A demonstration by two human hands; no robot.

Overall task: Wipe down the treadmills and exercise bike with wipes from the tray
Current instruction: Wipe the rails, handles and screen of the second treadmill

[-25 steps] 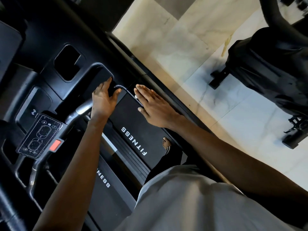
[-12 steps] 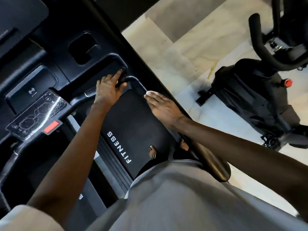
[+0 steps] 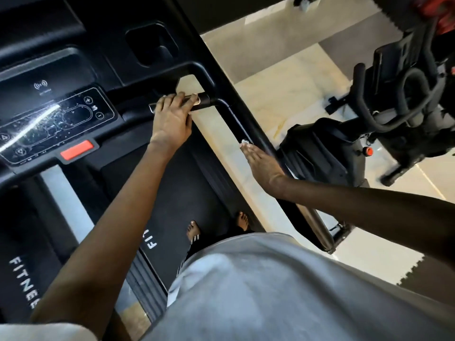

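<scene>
Treadmill (image 3: 192, 188): underfoot, black belt running down the middle of the view; lettering partly hidden by the left arm.
Console (image 3: 103, 57): black, at upper left, with a recessed pocket at its right end.
Panel (image 3: 56, 119): glossy, streaked by glare and specks; plus and minus marks legible at its right edge.
Stop key (image 3: 76, 150): red, just below the panel.
Left hand (image 3: 172, 116): fingers curled over the handlebar (image 3: 204, 99), gripping it at the silver section; thumb out of sight.
Right hand (image 3: 261, 163): flat, fingers straight and together, laid along the side rail (image 3: 234, 119).
White scrap (image 3: 245, 143): at the right fingertips, against the rail; too small to identify; whether pinched or only touched cannot be told.
Bike (image 3: 320, 153): black, on the floor to the right of the treadmill, near the rail but apart from it; red knob (image 3: 368, 151) on its frame.
Feet (image 3: 193, 230): bare, both on the belt.
Shirt (image 3: 270, 291): grey, filling the lower right.
Floor (image 3: 283, 77): pale marbled tile between treadmill and bike.
Mat (image 3: 430, 269): dark, toothed edge, at lower right.
Second belt (image 3: 22, 279): at lower left, white lettering, alongside the first.
</scene>
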